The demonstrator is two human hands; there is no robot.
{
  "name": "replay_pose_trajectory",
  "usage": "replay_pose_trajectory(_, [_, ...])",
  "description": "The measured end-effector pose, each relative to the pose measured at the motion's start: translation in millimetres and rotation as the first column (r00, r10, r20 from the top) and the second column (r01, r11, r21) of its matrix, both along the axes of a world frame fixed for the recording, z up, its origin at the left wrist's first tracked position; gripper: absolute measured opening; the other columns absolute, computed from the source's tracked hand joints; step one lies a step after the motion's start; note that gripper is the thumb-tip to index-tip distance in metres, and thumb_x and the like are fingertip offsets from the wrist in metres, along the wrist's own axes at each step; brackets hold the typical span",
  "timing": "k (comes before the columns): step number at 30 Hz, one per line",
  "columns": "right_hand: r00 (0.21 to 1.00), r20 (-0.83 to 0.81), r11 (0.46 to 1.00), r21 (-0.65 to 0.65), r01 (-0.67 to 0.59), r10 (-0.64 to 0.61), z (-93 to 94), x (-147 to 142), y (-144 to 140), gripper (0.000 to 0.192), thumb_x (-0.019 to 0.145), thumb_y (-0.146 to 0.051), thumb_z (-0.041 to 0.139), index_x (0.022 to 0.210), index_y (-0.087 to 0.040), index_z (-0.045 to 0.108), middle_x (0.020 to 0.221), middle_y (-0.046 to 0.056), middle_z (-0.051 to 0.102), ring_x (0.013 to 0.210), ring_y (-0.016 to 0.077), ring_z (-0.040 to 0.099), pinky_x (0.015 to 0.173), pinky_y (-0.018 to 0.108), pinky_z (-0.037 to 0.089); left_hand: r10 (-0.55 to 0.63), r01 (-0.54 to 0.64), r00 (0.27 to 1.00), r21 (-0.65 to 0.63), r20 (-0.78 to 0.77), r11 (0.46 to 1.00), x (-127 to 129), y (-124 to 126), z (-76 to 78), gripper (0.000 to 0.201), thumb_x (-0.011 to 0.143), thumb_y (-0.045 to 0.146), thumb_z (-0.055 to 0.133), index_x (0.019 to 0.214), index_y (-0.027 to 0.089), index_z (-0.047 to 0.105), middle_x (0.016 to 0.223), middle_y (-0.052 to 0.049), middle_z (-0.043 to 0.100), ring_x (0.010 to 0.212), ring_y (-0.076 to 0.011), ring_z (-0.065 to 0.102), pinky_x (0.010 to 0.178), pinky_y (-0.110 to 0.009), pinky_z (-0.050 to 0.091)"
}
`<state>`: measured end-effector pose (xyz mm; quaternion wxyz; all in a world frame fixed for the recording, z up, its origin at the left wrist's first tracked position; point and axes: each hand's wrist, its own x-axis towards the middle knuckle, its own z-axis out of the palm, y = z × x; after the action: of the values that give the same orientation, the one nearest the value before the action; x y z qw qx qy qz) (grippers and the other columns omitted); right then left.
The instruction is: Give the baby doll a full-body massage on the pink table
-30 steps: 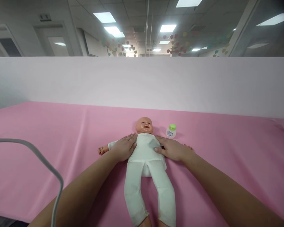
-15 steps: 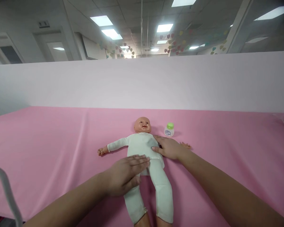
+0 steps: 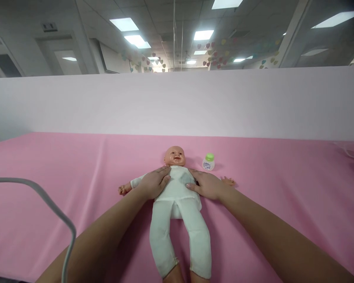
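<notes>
Lying face-up on pink tabletop (image 3: 47, 204), baby doll (image 3: 178, 204) has both palms flat on its chest. Left hand (image 3: 153, 183) came back up from doll's hip to its shoulder side; right hand (image 3: 208, 184) unchanged. Neither grip closed, fingers spread, just pressing. Small green-capped bottle (image 3: 208, 162) stands beyond, near doll's head.

Both forearms reach forward from the near edge, converging toward the middle. The left hand (image 3: 152, 183) lies palm down, fingers together and flat. The right hand (image 3: 207, 184) mirrors it, flat and open, fingers pointing inward.
</notes>
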<state>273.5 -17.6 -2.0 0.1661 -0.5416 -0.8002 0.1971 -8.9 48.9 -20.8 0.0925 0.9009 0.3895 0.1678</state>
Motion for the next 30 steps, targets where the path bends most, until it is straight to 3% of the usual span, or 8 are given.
replay_pose_trajectory(3, [1.000,0.019,0.999,-0.034,0.023,-0.022,4.1,-1,-2,0.072,0.098,-0.067,0.050,0.159,-0.029,0.043,0.154,0.010,0.058,0.131,0.0384,0.062,0.101,0.052,0.052,0.050,-0.050,0.999,-0.001,0.015,0.999,-4,4,-6.3,0.068,0.108,0.057,0.027,0.160,0.017,0.045,0.161,-0.010,0.049,0.150,-0.0274,0.046,0.126,-0.045,0.036])
replay_pose_trajectory(7, [0.995,0.094,1.000,-0.007,0.030,-0.030,24.2,-11,-22,0.084,0.098,-0.066,0.051,0.165,-0.020,0.033,0.171,0.013,0.031,0.153,0.0411,0.038,0.119,0.057,0.039,0.053,-0.053,0.998,-0.001,0.042,0.999,-4,5,-9.0,0.067,0.108,0.057,0.027,0.160,0.019,0.045,0.162,-0.008,0.049,0.151,-0.0268,0.046,0.126,-0.044,0.036])
replay_pose_trajectory(10, [0.984,0.059,0.986,-0.033,-0.165,0.167,45.3,-27,-54,0.085,0.095,-0.061,0.060,0.167,-0.027,0.030,0.172,0.007,0.031,0.156,0.0382,0.033,0.125,0.056,0.032,0.055,-0.054,0.998,-0.014,0.043,0.998,-3,4,-8.5,0.068,0.108,0.057,0.028,0.159,0.017,0.047,0.163,-0.009,0.047,0.152,-0.0275,0.044,0.126,-0.045,0.035])
replay_pose_trajectory(13, [0.877,-0.017,0.870,-0.121,-0.478,0.480,56.5,-42,-86,0.088,0.090,-0.058,0.070,0.165,-0.034,0.032,0.169,0.003,0.036,0.155,0.0361,0.036,0.128,0.054,0.027,0.060,-0.060,0.998,-0.023,0.027,0.998,-2,3,-8.2,0.068,0.107,0.057,0.028,0.158,0.016,0.048,0.162,-0.010,0.048,0.151,-0.0279,0.044,0.126,-0.046,0.035])
replay_pose_trajectory(16, [0.808,-0.031,0.797,-0.151,-0.585,0.588,54.4,-49,-99,0.100,0.084,-0.061,0.076,0.166,-0.033,0.027,0.171,0.006,0.032,0.157,0.0366,0.033,0.131,0.056,0.017,0.052,-0.052,0.998,-0.013,0.018,0.999,-3,3,-9.5,0.067,0.108,0.055,0.027,0.158,0.015,0.047,0.162,-0.011,0.048,0.151,-0.0271,0.044,0.127,-0.044,0.034])
replay_pose_trajectory(19, [0.824,-0.002,0.815,-0.148,-0.560,0.567,47.1,-48,-89,0.102,0.085,-0.065,0.073,0.167,-0.030,0.024,0.172,0.008,0.028,0.159,0.0357,0.027,0.132,0.055,0.013,0.039,-0.039,0.999,0.006,0.026,0.999,-3,5,-12.0,0.067,0.108,0.055,0.027,0.159,0.016,0.046,0.161,-0.010,0.049,0.150,-0.0267,0.046,0.126,-0.044,0.035])
replay_pose_trajectory(23, [0.921,0.073,0.920,-0.126,-0.372,0.383,35.8,-44,-57,0.105,0.087,-0.074,0.065,0.168,-0.026,0.019,0.174,0.008,0.017,0.162,0.0375,0.014,0.132,0.058,0.011,0.033,-0.033,0.999,-0.002,0.025,0.999,-2,5,-13.8,0.068,0.108,0.056,0.027,0.159,0.014,0.045,0.162,-0.012,0.048,0.152,-0.0270,0.044,0.126,-0.043,0.035])
replay_pose_trajectory(30, [0.982,0.098,0.986,-0.033,-0.162,0.164,14.4,-27,-7,0.102,0.094,-0.081,0.046,0.169,-0.017,0.021,0.175,0.012,0.014,0.163,0.0338,0.015,0.132,0.050,0.018,0.019,-0.018,1.000,0.022,-0.011,1.000,0,2,-11.6,0.066,0.108,0.052,0.029,0.159,0.013,0.044,0.164,-0.014,0.046,0.153,-0.0294,0.042,0.127,-0.047,0.034])
